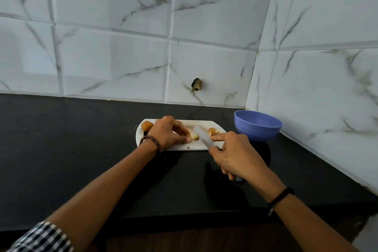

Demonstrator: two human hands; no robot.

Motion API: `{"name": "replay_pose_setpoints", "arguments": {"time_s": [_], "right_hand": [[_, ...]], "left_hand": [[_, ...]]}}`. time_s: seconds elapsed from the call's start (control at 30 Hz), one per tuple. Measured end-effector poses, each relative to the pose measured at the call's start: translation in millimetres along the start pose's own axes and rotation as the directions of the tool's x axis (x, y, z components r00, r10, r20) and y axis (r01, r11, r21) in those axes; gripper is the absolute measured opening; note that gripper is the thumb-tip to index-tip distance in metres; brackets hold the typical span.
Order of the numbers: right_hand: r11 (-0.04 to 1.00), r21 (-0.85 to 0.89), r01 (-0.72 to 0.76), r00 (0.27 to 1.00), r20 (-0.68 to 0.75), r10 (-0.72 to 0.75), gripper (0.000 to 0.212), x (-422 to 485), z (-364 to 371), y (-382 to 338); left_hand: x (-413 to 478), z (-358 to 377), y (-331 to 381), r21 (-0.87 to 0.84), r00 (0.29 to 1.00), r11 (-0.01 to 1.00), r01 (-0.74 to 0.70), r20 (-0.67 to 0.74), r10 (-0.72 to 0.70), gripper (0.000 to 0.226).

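A white cutting board (pixel 201 123) lies on the black counter near the wall. My left hand (pixel 168 132) pinches a pale brown piece of food (pixel 194 136) on the board between thumb and fingers. My right hand (pixel 235 154) grips the handle of a knife (pixel 202 136), forefinger stretched along the top of the white blade. The blade rests just to the right of the held piece. A whole brown piece (pixel 147 125) sits at the board's left end. Cut slices (pixel 212 130) lie at its right end.
A blue bowl (pixel 257 127) stands to the right of the board, close to the corner of the marble-tiled walls. A dark hole (pixel 197 84) marks the back wall above the board. The counter's front edge (pixel 184 221) runs below my forearms.
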State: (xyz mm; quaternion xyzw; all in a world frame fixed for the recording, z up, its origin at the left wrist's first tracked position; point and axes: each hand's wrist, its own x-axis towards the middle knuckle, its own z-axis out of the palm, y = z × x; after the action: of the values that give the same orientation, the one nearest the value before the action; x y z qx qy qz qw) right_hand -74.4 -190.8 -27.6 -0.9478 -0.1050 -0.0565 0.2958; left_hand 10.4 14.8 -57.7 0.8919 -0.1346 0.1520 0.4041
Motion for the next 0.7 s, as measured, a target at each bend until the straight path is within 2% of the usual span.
{"name": "replay_pose_setpoints", "arguments": {"time_s": [0.17,0.3,0.53,0.7], "right_hand": [[1.000,-0.010,0.006,1.000,-0.025,-0.007,0.050,1,-2,0],[1.000,0.006,0.014,1.000,0.023,-0.014,0.047,-3,0,-5],[1.000,0.012,-0.026,1.000,0.014,0.026,0.048,3,0,0],[0.999,0.016,-0.034,0.999,0.004,0.034,0.047,7,0,2]], "left_hand": [[3,2,-4,-0.003,1.000,1.000,0.020,0.004,-0.020,0.018],[5,5,-9,0.015,1.000,1.000,0.026,-0.006,-0.025,0.019],[7,2,-10,0.179,0.999,0.983,0.029,-0.044,-0.022,0.023],[9,1,-9,0.094,0.997,0.995,0.041,0.068,-0.047,0.030]]}}
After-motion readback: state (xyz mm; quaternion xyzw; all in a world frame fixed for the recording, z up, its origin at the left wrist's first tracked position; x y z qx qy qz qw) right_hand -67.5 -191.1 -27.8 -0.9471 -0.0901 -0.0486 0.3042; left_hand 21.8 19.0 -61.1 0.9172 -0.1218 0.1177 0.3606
